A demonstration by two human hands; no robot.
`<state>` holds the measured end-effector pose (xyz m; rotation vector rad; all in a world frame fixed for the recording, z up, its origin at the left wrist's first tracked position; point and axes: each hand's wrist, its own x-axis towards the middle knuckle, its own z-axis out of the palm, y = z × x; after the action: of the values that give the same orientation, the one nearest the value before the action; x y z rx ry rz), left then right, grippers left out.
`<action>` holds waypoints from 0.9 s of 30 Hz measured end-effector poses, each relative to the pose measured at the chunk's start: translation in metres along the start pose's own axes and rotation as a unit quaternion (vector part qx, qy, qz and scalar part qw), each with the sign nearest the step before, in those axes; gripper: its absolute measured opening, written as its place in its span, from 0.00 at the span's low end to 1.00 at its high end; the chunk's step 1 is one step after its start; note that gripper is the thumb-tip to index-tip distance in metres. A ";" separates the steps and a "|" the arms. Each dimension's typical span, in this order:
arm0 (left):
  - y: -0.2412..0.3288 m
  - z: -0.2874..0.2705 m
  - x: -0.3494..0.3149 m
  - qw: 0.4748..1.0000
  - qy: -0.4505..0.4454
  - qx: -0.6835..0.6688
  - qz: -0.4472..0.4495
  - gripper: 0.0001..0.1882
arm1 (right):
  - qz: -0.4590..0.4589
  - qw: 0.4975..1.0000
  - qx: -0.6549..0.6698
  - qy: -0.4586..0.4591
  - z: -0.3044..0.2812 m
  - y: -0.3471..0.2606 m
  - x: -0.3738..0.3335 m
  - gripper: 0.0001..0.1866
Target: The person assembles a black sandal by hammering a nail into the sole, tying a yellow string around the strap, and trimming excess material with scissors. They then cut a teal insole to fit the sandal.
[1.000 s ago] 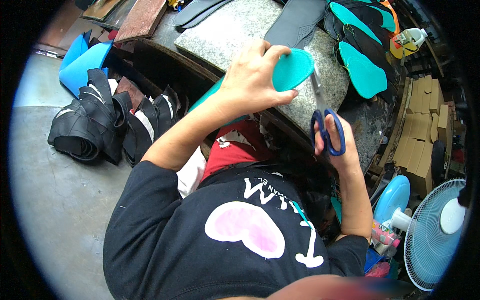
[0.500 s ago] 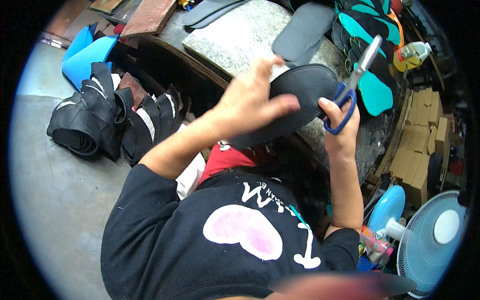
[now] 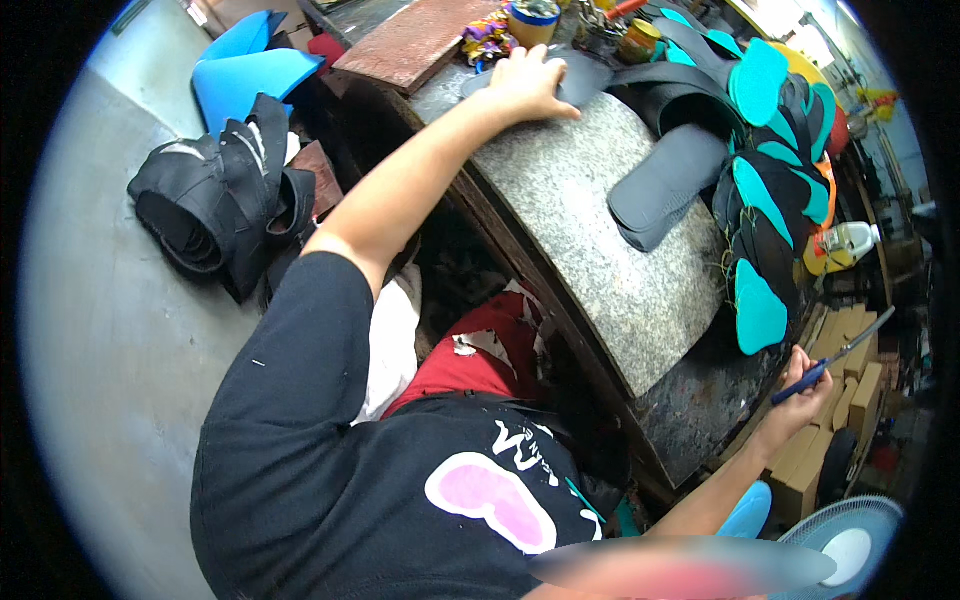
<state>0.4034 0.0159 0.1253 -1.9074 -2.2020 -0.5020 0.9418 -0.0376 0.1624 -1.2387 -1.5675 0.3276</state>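
Observation:
My left hand (image 3: 530,85) reaches to the far end of the grey speckled stone slab (image 3: 570,190). It lies over dark grey shoe insoles (image 3: 588,78), thumb and fingers apart; the fingertips' far side is partly hidden. At the right, beyond the table edge, my right hand (image 3: 803,392) is closed round the blue handles of a pair of scissors (image 3: 850,345), whose blades point up and to the right. More dark grey insoles (image 3: 668,185) lie stacked on the slab. Behind them rests a curved black piece (image 3: 690,98).
Black-and-teal shoe pieces (image 3: 762,305) are heaped along the slab's right side. A reddish board (image 3: 420,40) and a tin (image 3: 533,22) stand at the back. Black rolled material (image 3: 200,205) and blue sheets (image 3: 250,80) are at left; cartons (image 3: 800,470) and a fan (image 3: 850,550) at right.
My left hand has gone from the black sole-shaped piece to the far insoles. That piece has left my hands. My right hand has moved right and down with the scissors. The view has shifted.

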 end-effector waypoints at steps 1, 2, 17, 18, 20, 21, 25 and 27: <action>-0.009 0.014 0.012 0.998 -0.058 0.012 -0.001 0.37 | 0.026 1.000 -0.004 0.004 -0.006 0.019 0.005 0.18; -0.015 0.026 0.018 0.998 -0.062 -0.003 0.026 0.36 | 0.053 0.998 -0.013 0.010 -0.012 0.036 0.007 0.20; 0.273 -0.002 -0.086 0.720 -0.339 -0.605 0.012 0.30 | 0.198 0.953 -0.217 -0.078 0.020 0.166 0.057 0.39; 0.275 -0.001 -0.087 0.679 -0.322 -0.659 -0.018 0.27 | 0.147 0.949 -0.265 -0.086 0.022 0.155 0.050 0.38; 0.268 -0.005 -0.084 0.582 -0.309 -0.747 -0.085 0.21 | 0.143 0.949 -0.260 -0.109 0.021 0.128 0.041 0.35; 0.255 -0.008 -0.082 0.563 -0.324 -0.756 -0.080 0.17 | 0.140 0.952 -0.251 -0.105 0.018 0.113 0.036 0.35; 0.182 -0.014 -0.071 0.627 -0.364 -0.684 -0.083 0.15 | 0.080 0.963 -0.242 -0.089 -0.001 0.062 0.019 0.30; 0.157 -0.008 -0.064 0.727 -0.351 -0.588 -0.052 0.15 | 0.116 0.979 -0.112 -0.129 0.002 0.045 0.006 0.25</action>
<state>0.5679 -0.0279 0.1302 -2.9122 -2.7159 -1.8162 0.9648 -0.0130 0.1322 -1.6120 -1.7165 0.4880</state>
